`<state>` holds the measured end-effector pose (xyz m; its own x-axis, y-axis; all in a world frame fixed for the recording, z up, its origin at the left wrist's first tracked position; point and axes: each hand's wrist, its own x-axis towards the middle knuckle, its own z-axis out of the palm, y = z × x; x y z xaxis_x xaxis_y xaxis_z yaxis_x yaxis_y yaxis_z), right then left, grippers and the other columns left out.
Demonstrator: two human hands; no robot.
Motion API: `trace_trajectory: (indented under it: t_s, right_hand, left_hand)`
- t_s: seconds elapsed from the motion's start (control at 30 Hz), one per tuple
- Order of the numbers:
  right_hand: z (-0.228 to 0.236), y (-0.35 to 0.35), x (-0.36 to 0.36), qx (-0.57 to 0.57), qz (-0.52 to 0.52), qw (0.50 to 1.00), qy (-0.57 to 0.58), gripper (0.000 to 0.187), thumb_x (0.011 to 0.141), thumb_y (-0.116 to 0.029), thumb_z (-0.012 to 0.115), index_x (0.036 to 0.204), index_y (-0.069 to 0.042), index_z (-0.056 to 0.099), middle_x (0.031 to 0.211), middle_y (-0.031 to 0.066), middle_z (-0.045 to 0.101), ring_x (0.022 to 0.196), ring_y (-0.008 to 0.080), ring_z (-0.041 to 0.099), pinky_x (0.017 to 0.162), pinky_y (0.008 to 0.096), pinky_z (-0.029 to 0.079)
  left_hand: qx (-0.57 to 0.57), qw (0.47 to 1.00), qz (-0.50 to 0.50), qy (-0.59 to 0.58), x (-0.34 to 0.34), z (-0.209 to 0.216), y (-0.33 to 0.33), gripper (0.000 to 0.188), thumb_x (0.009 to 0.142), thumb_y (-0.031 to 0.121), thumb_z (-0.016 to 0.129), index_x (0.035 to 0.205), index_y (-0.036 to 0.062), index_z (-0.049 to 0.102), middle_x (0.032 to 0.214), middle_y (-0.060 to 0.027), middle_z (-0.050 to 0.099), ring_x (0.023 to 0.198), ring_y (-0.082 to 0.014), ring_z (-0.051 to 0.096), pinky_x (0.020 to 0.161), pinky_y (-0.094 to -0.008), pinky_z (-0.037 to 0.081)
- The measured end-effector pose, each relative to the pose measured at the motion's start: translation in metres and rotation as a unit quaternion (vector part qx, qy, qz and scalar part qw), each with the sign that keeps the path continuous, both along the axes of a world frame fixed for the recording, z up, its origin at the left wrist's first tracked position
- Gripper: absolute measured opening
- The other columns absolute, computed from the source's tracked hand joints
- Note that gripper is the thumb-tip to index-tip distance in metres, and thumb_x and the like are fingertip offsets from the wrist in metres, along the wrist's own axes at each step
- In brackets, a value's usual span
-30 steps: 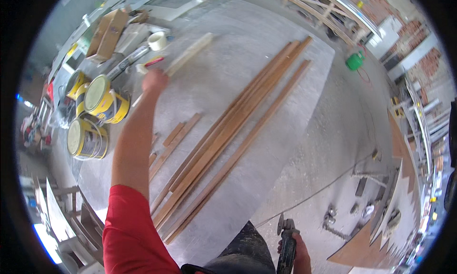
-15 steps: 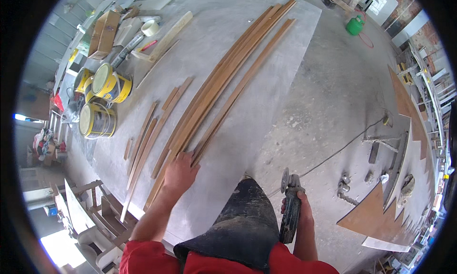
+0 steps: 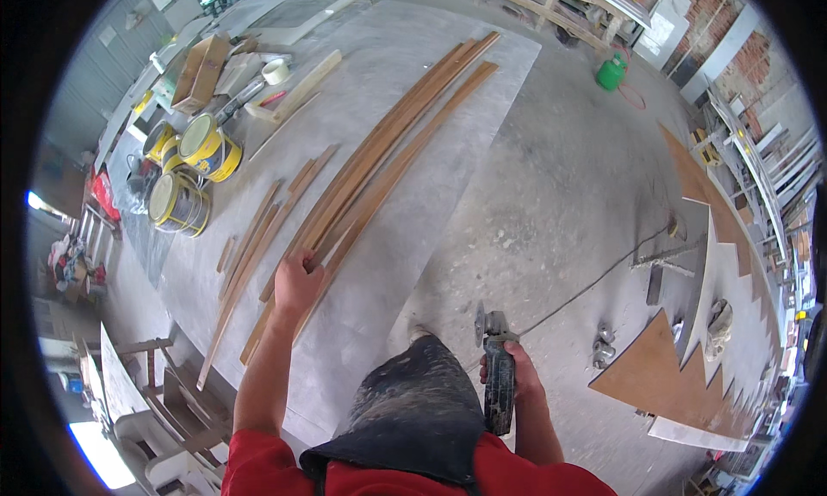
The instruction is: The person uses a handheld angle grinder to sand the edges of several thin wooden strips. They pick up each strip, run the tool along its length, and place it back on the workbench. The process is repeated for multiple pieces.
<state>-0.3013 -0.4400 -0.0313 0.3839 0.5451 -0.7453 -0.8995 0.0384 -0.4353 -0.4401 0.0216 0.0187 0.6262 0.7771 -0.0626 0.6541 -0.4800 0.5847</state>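
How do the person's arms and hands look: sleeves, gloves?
The sleeves are short and red. Below them, the forearms are bare. The left hand and right hand wear no gloves; no wristband shows.

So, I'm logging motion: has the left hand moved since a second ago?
Yes: the left hand has come back from near the white roll to the long brown strips.

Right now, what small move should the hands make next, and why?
Perhaps the left hand should steady the long wooden strips before the angle grinder is brought near: that hand is curled at the strips, its exact grip hidden, while the right hand holds the grinder off to the side, apart from the wood.
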Motion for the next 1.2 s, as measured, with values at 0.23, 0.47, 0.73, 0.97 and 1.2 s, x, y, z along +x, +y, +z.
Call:
trace_trajectory:
  t_s: [0.23,0.47,0.73,0.97,1.2]
  right_hand:
    - [-0.014,-0.001,-0.007,0.04,0.045,0.997,0.036,0.062,0.092,-0.059,0.067,0.116,-0.002,0.066,0.092,0.0156,0.074,0.075,0.0307,0.073,0.068,0.043,0.062]
    - [0.014,0.016,-0.034,-0.02,0.071,0.995,-0.075,0.063,0.094,-0.064,0.055,0.106,-0.003,0.065,0.085,0.0135,0.07,0.067,0.029,0.07,0.061,0.0426,0.06]
    - [0.059,0.028,-0.098,-0.04,0.154,0.971,-0.177,0.067,0.09,-0.067,0.054,0.109,-0.003,0.061,0.091,0.0123,0.066,0.07,0.0279,0.065,0.062,0.0423,0.055]
    - [0.102,0.046,-0.163,-0.088,0.222,0.936,-0.257,0.061,0.086,-0.06,0.056,0.101,-0.001,0.065,0.081,0.0129,0.069,0.069,0.0271,0.067,0.063,0.0389,0.055]
    - [0.108,0.081,-0.201,-0.067,0.312,0.899,-0.3,0.064,0.083,-0.025,0.074,0.137,-0.004,0.048,0.095,0.0189,0.07,0.072,0.0316,0.073,0.062,0.0426,0.063]
  left_hand:
    - [-0.039,0.997,0.047,-0.043,-0.102,-0.002,-0.079,0.025,0.082,0.016,0.075,0.103,0.0021,0.071,0.096,-0.0187,0.069,0.094,-0.0331,0.069,0.083,-0.0418,0.054]
    - [-0.101,0.993,0.063,-0.019,-0.218,-0.001,-0.156,0.025,0.087,0.015,0.073,0.11,0.005,0.073,0.107,-0.0148,0.069,0.102,-0.0372,0.066,0.088,-0.0447,0.055]
    - [0.053,0.996,0.057,-0.038,-0.272,-0.054,-0.195,0.035,0.084,0.017,0.078,0.118,0.0097,0.073,0.114,-0.0099,0.065,0.117,-0.0322,0.059,0.1,-0.0426,0.05]
    - [0.11,0.981,0.154,-0.052,-0.405,-0.054,-0.237,0.057,0.081,0.019,0.082,0.135,0.0117,0.065,0.134,-0.0127,0.06,0.126,-0.0361,0.055,0.107,-0.0495,0.046]
    - [0.213,0.969,0.063,-0.106,-0.438,-0.122,-0.236,0.043,0.087,0.016,0.068,0.13,0.0144,0.068,0.12,-0.0019,0.069,0.107,-0.0245,0.064,0.093,-0.0403,0.051]
